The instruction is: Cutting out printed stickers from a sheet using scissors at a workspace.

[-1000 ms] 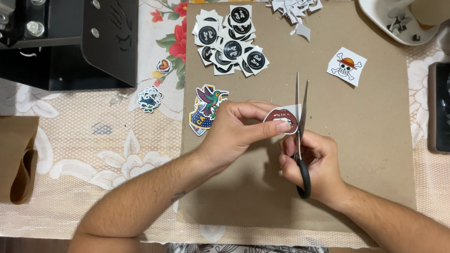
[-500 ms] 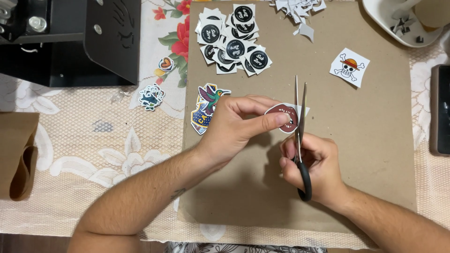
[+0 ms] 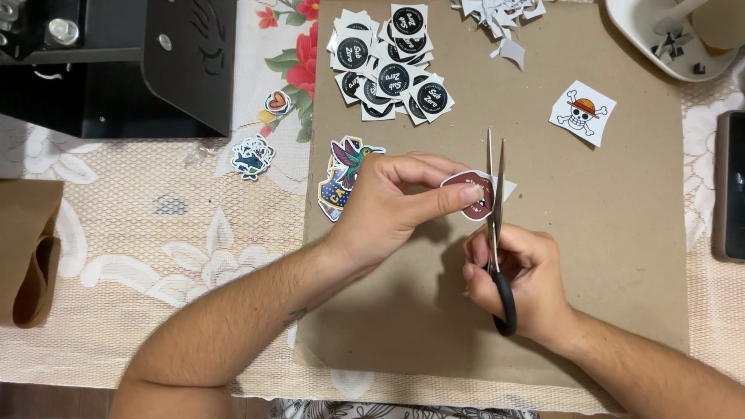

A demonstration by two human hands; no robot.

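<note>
The left hand (image 3: 388, 209) pinches a dark red sticker (image 3: 469, 194) over the cardboard mat (image 3: 621, 233); the right hand (image 3: 520, 287) grips scissors (image 3: 494, 209), blades nearly shut on its edge. A slip could nick the print (or a fingertip). Round black stickers (image 3: 392, 66) lie far, clear.

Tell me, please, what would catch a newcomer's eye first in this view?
At the centre of the brown cardboard sheet, the right hand works black-handled scissors along a dark red sticker pinched in the left hand. Above them lies a heap of round black stickers, with a skull sticker to the right.
</note>
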